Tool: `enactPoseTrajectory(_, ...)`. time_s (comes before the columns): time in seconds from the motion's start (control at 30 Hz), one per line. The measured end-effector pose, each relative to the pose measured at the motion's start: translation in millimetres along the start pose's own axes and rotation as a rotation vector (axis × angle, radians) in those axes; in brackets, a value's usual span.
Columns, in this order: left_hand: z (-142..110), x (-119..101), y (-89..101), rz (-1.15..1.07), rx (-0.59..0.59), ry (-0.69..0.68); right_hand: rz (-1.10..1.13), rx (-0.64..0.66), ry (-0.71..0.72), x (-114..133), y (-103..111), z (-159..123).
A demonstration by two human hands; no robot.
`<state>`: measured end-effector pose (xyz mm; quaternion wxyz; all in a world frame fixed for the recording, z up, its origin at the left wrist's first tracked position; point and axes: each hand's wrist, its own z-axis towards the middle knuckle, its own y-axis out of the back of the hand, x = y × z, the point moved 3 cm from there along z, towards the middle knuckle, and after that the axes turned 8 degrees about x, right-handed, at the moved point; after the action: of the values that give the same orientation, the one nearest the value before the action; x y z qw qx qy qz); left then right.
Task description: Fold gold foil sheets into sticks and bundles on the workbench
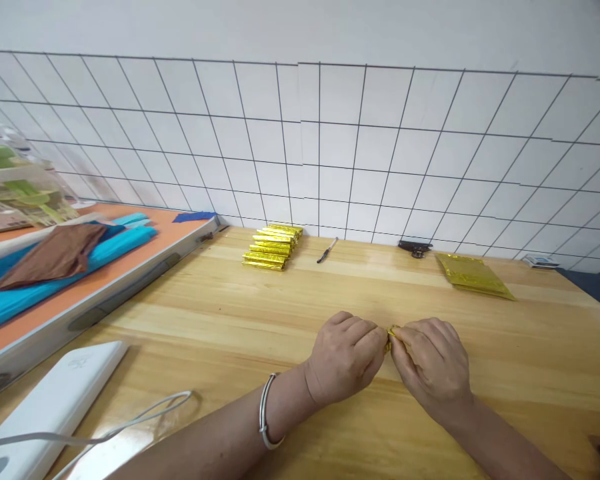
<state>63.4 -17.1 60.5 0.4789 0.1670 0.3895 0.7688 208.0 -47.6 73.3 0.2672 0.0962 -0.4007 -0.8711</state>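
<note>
Both my hands meet over the wooden table, right of the middle of the view. My left hand [353,350], with a silver bangle [265,413] on its wrist, has its fingers curled closed. My right hand [433,363] pinches with thumb and forefinger. Between them shows a small piece of crinkled gold foil [391,337], gripped from both sides. Most of the foil is covered by my fingers, so its full shape is hidden. Farther back lies a row of rolled gold foil strips [273,247], several side by side.
A pen [327,251], a black clip [415,249] and a flat gold foil packet [475,277] lie near the tiled wall. At left are a white power bank [60,400] with a cable [145,417], and an orange board [165,233] bearing blue and brown folded material [55,257].
</note>
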Motion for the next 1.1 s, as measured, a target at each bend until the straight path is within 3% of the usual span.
enactPoseTrajectory(0.6, -1.0, 4.4, -2.1, -0.092, -0.016, 0.095, 0.046, -0.032, -0.024, 0.0, -1.6, 1.0)
enactPoseTrajectory(0.77, -1.5, 5.2, -2.5, -0.062, 0.012, 0.084, 0.014, 0.036, -0.029, -3.0, -1.1, 1.2)
enactPoseTrajectory(1.1, -2.0, 7.5, -2.8, -0.059, 0.002, 0.074, 0.049, 0.051, 0.002, -0.8, -2.8, 0.4)
